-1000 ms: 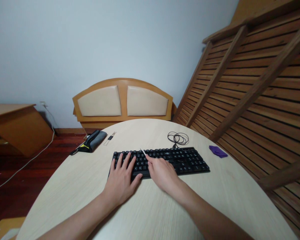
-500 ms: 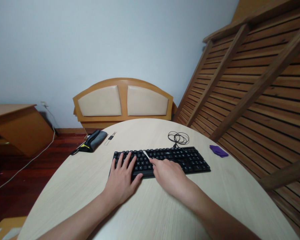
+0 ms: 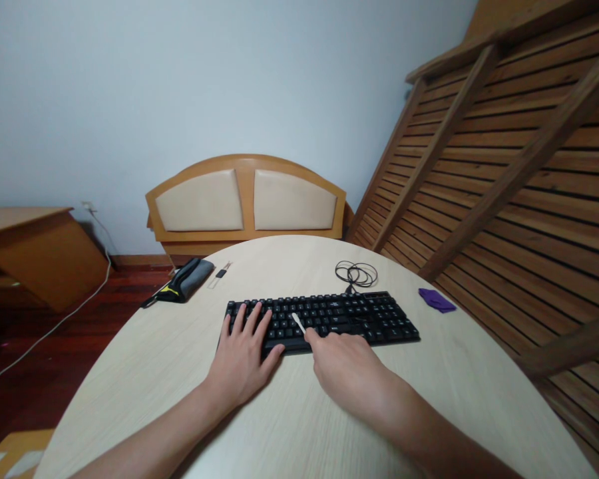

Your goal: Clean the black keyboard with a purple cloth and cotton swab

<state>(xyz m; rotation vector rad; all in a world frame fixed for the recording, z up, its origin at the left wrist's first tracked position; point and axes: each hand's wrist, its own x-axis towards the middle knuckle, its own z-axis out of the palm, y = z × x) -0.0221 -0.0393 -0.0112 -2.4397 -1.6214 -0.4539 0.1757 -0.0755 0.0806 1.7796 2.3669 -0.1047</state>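
A black keyboard (image 3: 339, 316) lies across the table in front of me. My left hand (image 3: 242, 359) rests on its left end, fingers spread over the keys and thumb near the front edge. In my right hand (image 3: 347, 366), the closed fingers hold a white cotton swab (image 3: 298, 322), its tip pointing away from me at the keys left of the keyboard's middle. The right hand sits over the front edge, covering some of the lower keys. Most of the swab's shaft is hidden in the fingers.
A coiled black cable (image 3: 357, 273) lies behind the keyboard. On the right is a folded purple cloth (image 3: 436, 300). At the left are a grey and black pouch (image 3: 187, 279) and a small black wire-ended tool (image 3: 221, 273). The round table (image 3: 299, 426) curves away; wooden slats (image 3: 529, 179) lean at right.
My right hand has drawn back toward me and slightly right, bringing the cotton swab's tip down to nearer key rows. The left hand stays in place on the keyboard.
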